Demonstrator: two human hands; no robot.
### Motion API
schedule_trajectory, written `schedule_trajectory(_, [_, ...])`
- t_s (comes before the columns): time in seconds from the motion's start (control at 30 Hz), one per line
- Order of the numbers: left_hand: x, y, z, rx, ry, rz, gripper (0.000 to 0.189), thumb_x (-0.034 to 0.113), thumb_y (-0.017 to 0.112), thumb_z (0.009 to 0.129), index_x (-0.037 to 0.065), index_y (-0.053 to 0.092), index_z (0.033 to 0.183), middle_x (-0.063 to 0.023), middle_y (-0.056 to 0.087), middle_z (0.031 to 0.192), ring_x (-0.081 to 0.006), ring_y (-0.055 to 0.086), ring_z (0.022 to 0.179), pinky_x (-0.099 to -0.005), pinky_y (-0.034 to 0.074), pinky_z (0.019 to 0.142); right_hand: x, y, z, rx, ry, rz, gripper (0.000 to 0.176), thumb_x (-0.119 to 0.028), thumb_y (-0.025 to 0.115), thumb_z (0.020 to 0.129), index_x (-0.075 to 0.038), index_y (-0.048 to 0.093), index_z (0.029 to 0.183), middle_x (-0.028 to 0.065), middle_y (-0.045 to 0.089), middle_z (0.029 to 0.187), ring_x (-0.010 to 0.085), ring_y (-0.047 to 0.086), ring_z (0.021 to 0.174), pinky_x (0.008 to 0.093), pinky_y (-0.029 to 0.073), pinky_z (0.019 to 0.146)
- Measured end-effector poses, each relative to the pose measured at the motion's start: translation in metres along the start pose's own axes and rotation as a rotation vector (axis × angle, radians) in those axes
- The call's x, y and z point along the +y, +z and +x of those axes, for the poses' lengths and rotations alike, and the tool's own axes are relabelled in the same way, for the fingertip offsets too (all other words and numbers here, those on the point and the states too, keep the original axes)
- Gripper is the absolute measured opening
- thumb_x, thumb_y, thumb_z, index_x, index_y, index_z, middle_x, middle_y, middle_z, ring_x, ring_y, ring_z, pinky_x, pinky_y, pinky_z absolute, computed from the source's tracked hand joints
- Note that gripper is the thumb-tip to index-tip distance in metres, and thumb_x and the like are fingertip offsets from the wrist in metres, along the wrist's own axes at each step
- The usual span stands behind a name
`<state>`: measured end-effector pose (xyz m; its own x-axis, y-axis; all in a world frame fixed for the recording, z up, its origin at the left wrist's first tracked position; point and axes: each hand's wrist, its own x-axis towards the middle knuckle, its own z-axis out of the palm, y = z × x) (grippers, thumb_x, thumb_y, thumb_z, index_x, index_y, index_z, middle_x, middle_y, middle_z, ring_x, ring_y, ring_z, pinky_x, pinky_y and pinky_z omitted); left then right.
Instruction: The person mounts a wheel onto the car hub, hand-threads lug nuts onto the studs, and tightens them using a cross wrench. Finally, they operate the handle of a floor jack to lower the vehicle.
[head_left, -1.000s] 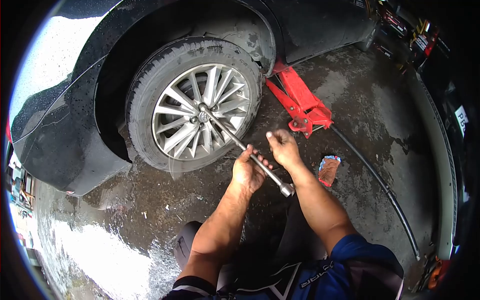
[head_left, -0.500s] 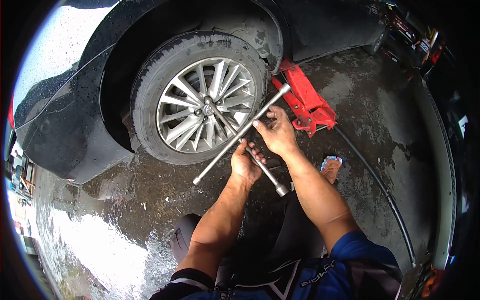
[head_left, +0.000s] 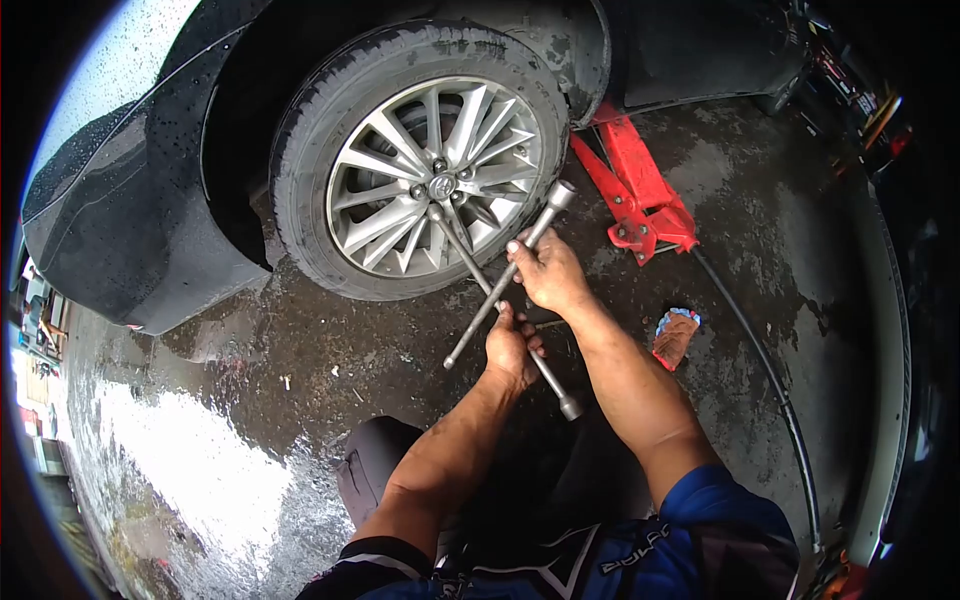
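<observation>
A steel four-way lug wrench reaches from my hands to the wheel. Its far socket meets the silver alloy wheel just below the center cap; whether it sits over a lug nut cannot be told. My left hand is closed around the shaft on the near side of the cross. Higher up, my right hand grips the crossbar's upper right arm, thumb on top. Several lug nuts show around the cap. The black tire sits inside the dark car's wheel arch.
A red floor jack stands right of the wheel, its long black handle running toward me. A brown and blue work glove lies on the wet concrete floor. The dark car body spans the left and top.
The wrench's far socket has gone from above the center cap to below it. My right hand, loosely beside the crossbar before, now closes on it. The view has shifted slightly.
</observation>
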<state>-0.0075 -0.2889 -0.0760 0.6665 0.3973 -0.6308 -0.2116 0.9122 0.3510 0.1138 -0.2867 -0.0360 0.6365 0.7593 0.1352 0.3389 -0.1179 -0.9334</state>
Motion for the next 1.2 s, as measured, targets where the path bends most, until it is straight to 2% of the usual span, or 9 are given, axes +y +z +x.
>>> schedule_trajectory(0.23, [-0.035,-0.02,-0.009,-0.137,-0.169,0.037,0.033,0.036,0.043,0.097,0.007,0.052,0.084,-0.0065,0.051,0.068,-0.0218,0.053,0.065,-0.0372,0.049,0.064,-0.036,0.058,0.013,-0.526,-0.774,-0.91,0.036,-0.04,0.049,0.095,-0.007,0.059,0.107,0.0079,0.064,0.081,0.0214,0.064,0.071,0.0369,0.051,0.06])
schedule_trajectory(0.33, [-0.044,-0.033,-0.027,-0.146,-0.269,0.022,0.031,0.037,0.05,0.095,0.009,0.05,0.082,-0.0061,0.049,0.067,-0.0223,0.051,0.063,-0.0372,0.048,0.065,-0.031,0.042,0.029,-0.249,-0.958,-0.754,0.034,-0.041,0.054,0.09,-0.008,0.064,0.082,0.0076,0.061,0.069,0.0235,0.063,0.068,0.038,0.053,0.061])
schedule_trajectory(0.43, [-0.025,-0.028,-0.019,-0.205,-0.263,-0.014,0.032,0.04,0.055,0.092,0.011,0.048,0.08,-0.0048,0.046,0.066,-0.023,0.049,0.063,-0.0381,0.045,0.065,0.127,0.021,0.015,0.353,0.454,-0.173,0.056,-0.055,0.044,0.09,-0.003,0.063,0.081,0.0161,0.065,0.068,0.0342,0.063,0.063,0.0419,0.051,0.063])
schedule_trajectory(0.47, [-0.022,-0.026,-0.03,-0.234,-0.243,-0.034,0.033,0.042,0.057,0.09,0.012,0.048,0.079,-0.004,0.045,0.065,-0.0236,0.049,0.063,-0.039,0.043,0.065,0.131,0.033,-0.049,-0.444,0.979,0.014,0.053,-0.05,0.047,0.092,-0.001,0.06,0.076,0.0163,0.063,0.064,0.0342,0.062,0.059,0.0442,0.05,0.059])
schedule_trajectory(0.73, [0.003,-0.008,-0.016,-0.122,-0.215,0.086,0.029,0.04,0.058,0.089,0.014,0.05,0.082,-0.0045,0.048,0.068,-0.0247,0.05,0.066,-0.0432,0.044,0.072,0.081,-0.006,-0.043,-0.537,0.619,-0.218,0.046,-0.044,0.052,0.093,-0.001,0.059,0.079,0.0136,0.062,0.064,0.0312,0.063,0.062,0.0452,0.049,0.058])
schedule_trajectory(0.8, [0.007,-0.006,-0.015,-0.127,-0.248,0.055,0.029,0.04,0.057,0.09,0.014,0.049,0.082,-0.0043,0.049,0.068,-0.0247,0.051,0.066,-0.0439,0.044,0.072,0.062,-0.02,-0.028,0.17,0.181,-0.433,0.034,-0.031,0.062,0.089,-0.003,0.057,0.071,0.0093,0.058,0.059,0.0214,0.059,0.057,0.0363,0.046,0.053])
schedule_trajectory(0.93, [0.003,-0.01,-0.011,-0.139,-0.22,0.073,0.027,0.038,0.053,0.092,0.013,0.051,0.083,-0.0044,0.049,0.067,-0.0241,0.051,0.065,-0.0427,0.045,0.07,-0.013,-0.027,-0.02,0.637,-0.63,-0.527,0.058,-0.046,0.073,0.078,0.0,0.056,0.109,0.0173,0.058,0.11,0.0305,0.056,0.101,0.0429,0.045,0.087])
schedule_trajectory(1.07, [-0.002,-0.012,-0.001,-0.503,-0.031,0.113,0.056,0.052,0.052,0.091,0.004,0.053,0.121,-0.0116,0.057,0.123,-0.024,0.055,0.112,-0.042,0.045,0.097,-0.076,0.028,-0.025,-0.041,-0.808,-0.721,0.071,-0.052,0.071,0.075,0.002,0.055,0.118,0.017,0.054,0.119,0.0306,0.051,0.112,0.0452,0.041,0.094])
schedule_trajectory(1.2, [-0.014,-0.022,0.002,-0.527,-0.131,-0.003,0.048,0.048,0.055,0.09,0.006,0.057,0.112,-0.0102,0.06,0.112,-0.024,0.057,0.102,-0.0415,0.045,0.093,-0.065,0.088,-0.002,-0.484,-0.778,-0.983,0.049,-0.043,0.069,0.076,-0.003,0.065,0.104,0.012,0.063,0.089,0.0266,0.06,0.088,0.0431,0.046,0.085])
